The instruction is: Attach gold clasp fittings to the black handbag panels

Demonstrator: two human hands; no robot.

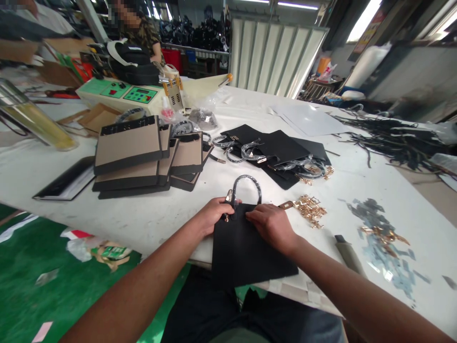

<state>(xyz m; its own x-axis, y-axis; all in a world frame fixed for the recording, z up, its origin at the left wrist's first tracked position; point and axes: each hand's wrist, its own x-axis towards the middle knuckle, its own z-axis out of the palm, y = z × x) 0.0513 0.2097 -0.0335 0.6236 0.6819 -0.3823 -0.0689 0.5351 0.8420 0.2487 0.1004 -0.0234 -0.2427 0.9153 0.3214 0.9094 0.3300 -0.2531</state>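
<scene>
A black bag panel (250, 252) lies at the table's front edge and overhangs it, in front of my lap. A looped bag handle (247, 177) in clear plastic wrap stands up from its top edge. My left hand (216, 214) is closed on the handle's left end, where a gold metal fitting (229, 196) shows by the thumb. My right hand (273, 224) is closed at the panel's upper right, fingertips pinching by the handle's right end, which they hide. A gold-coloured tab (286, 205) sticks out beyond the right knuckles.
Gold metal fittings (310, 210) are heaped right of my right hand. Grey-blue scraps (385, 252) and a dark-tipped grey tool (348, 255) lie further right. Behind are stacked panels (128, 143), black panels with handles (282, 147) and a green-panelled machine (121, 93). A person (143, 33) is beyond.
</scene>
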